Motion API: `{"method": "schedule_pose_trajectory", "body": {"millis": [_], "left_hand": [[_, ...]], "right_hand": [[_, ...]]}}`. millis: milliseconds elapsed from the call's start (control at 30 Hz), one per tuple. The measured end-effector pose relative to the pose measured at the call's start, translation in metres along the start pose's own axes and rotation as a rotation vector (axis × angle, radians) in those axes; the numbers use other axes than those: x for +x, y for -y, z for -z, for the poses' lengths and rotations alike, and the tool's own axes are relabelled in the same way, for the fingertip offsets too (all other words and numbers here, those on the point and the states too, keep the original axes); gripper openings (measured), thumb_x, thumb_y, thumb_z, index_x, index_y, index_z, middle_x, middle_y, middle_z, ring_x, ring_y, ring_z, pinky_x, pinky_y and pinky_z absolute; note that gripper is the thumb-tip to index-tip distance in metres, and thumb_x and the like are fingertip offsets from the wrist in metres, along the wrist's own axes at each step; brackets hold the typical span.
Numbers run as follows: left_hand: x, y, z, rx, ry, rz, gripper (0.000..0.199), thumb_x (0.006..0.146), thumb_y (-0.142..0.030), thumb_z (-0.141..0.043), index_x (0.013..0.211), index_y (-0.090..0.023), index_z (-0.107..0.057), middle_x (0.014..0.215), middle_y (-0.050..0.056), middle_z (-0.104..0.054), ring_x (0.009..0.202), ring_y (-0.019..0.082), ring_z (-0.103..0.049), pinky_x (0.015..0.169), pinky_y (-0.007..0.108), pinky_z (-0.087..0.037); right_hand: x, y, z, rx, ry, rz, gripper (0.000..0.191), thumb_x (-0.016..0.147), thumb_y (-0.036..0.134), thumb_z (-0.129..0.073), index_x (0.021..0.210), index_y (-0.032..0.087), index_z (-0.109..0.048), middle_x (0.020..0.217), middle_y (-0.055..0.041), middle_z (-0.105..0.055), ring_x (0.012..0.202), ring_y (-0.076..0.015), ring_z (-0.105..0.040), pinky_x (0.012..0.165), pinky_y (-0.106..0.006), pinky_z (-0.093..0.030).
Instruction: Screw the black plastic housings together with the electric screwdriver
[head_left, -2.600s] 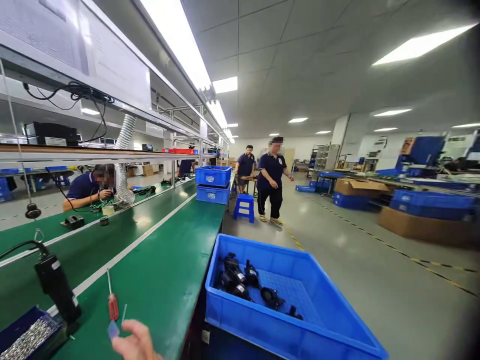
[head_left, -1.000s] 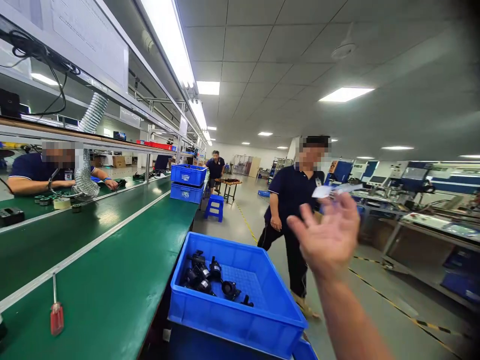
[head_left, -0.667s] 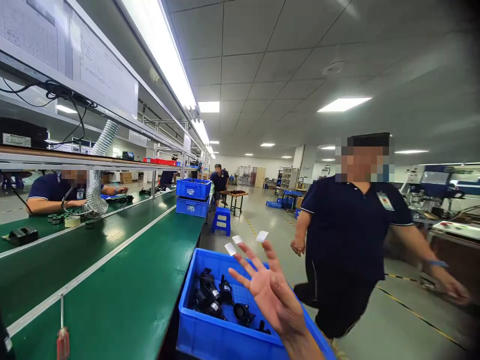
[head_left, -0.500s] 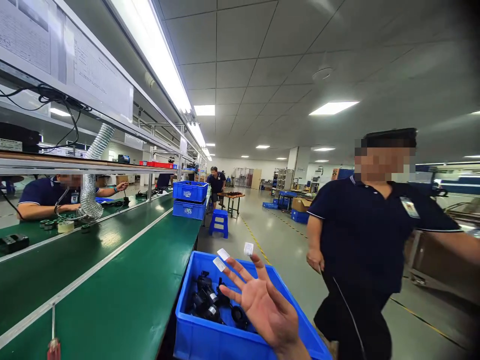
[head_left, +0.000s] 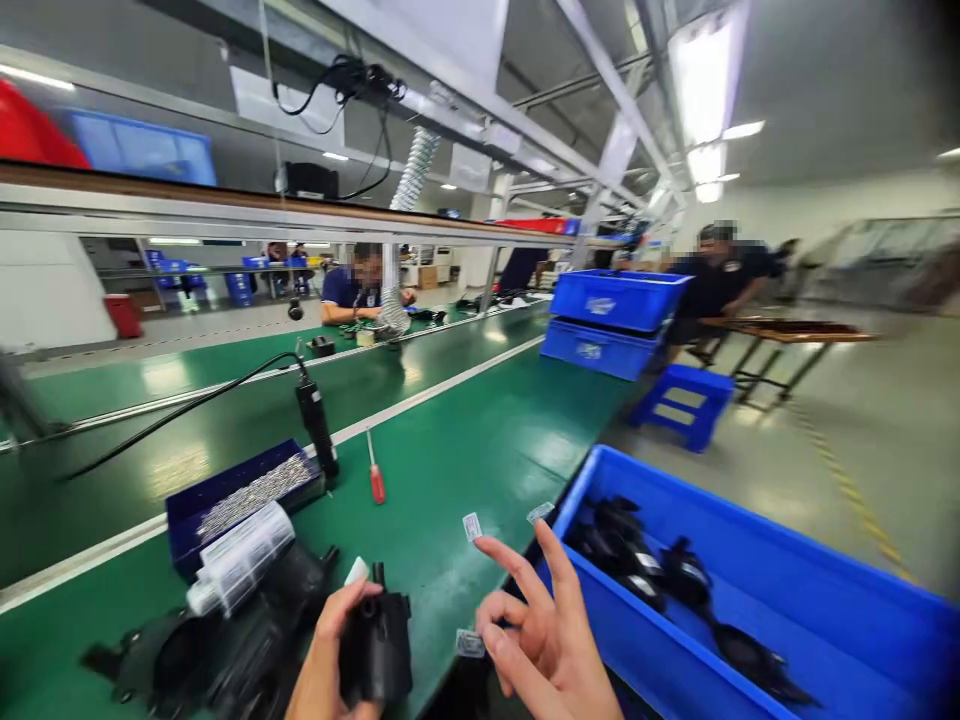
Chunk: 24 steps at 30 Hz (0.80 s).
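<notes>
My left hand is closed round a black plastic part over the green bench, with a white piece by its thumb or fingertip. Beside it my right hand has its index and middle fingers raised apart, each with a small printed label stuck at the tip. Another label sits at the curled fingers near the thumb. To the right, a blue bin holds several black parts. More black parts lie on the bench at the lower left.
A dark blue tray of screws, a white bottle, a corded black driver and a red screwdriver are on the bench. Stacked blue bins and a blue stool are farther off. People sit or stand beyond.
The view has swung left and down toward the bench. My left hand with the black part has come into view. My right hand's fingers have partly curled. The passing person is out of view.
</notes>
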<state>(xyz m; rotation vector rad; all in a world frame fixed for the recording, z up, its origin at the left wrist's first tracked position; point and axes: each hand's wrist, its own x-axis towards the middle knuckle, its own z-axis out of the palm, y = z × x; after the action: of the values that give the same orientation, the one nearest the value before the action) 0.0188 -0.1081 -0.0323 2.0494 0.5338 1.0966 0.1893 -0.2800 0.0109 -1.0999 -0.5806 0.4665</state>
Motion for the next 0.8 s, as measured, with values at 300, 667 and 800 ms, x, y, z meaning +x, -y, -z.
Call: {"method": "schedule_pose_trajectory", "body": {"millis": [300,667,800], "left_hand": [[-0.001,0.007,-0.004,-0.045,0.075,-0.248,0.078,0.090,-0.014,-0.075,0.161,-0.027,-0.044,0.134,0.013,-0.073,0.120,0.028,-0.078,0.103,0.040,-0.066],[-0.004,0.008,-0.006,-0.093,0.122,-0.165,0.079,0.094,-0.014,-0.074,0.163,-0.031,-0.041,0.136,0.012,-0.071,0.124,0.028,-0.075,0.106,0.040,-0.064],[-0.007,0.010,-0.007,-0.097,0.130,-0.145,0.079,0.096,-0.014,-0.073,0.165,-0.029,-0.039,0.139,0.013,-0.069,0.126,0.028,-0.073,0.109,0.042,-0.063]], "right_hand": [[-0.006,-0.042,-0.040,0.012,0.119,-0.101,0.097,0.098,0.049,-0.083,0.172,0.052,-0.021,0.168,-0.0176,-0.047,0.075,-0.0135,-0.066,0.054,-0.028,-0.050],[-0.008,-0.046,-0.044,-0.185,0.148,-0.090,0.083,0.105,0.047,-0.073,0.171,0.051,-0.022,0.171,-0.0162,-0.043,0.080,-0.0143,-0.071,0.064,-0.032,-0.059],[-0.011,-0.046,-0.047,-0.262,0.126,-0.042,0.078,0.108,0.043,-0.069,0.172,0.047,-0.024,0.172,-0.0170,-0.043,0.080,-0.0148,-0.072,0.062,-0.030,-0.058]]}}
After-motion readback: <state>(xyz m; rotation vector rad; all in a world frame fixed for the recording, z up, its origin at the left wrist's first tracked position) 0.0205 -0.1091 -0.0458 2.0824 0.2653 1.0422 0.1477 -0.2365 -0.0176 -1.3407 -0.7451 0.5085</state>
